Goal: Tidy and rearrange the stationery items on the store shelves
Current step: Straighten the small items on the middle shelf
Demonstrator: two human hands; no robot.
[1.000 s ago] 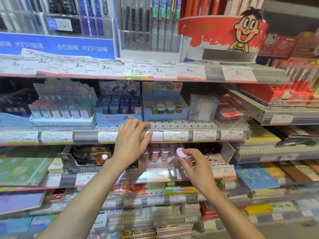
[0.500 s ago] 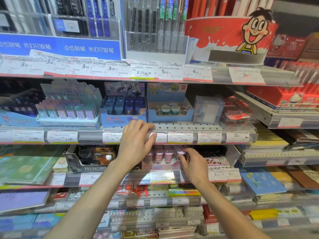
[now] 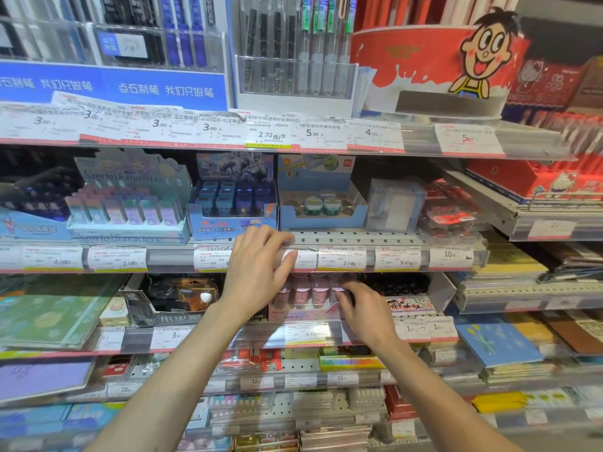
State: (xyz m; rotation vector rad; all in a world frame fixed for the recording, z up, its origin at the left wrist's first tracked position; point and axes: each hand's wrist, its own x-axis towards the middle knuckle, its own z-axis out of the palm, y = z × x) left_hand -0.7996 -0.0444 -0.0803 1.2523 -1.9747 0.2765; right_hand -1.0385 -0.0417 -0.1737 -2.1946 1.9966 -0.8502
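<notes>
A pink display box (image 3: 301, 314) of small pink-capped items stands on the third shelf, just under a shelf rail (image 3: 341, 258) lined with price labels. My left hand (image 3: 257, 272) lies over that rail, its fingers curled across the labels and its thumb below. My right hand (image 3: 367, 313) reaches into the right end of the box, fingertips pinched on one pink-capped item (image 3: 338, 289) that sits level with the row of others. The lower part of that item is hidden by my fingers.
Above the rail stand a blue box of sharpeners (image 3: 233, 203), a pastel box of erasers (image 3: 130, 207) and a light-blue tray (image 3: 321, 207). A torn dark box (image 3: 173, 298) sits left of the pink one, with notebooks (image 3: 499, 344) to the right.
My right hand has carried the pink-capped item from in front of the shelf up and forward into the pink box. My left hand has stayed on the rail.
</notes>
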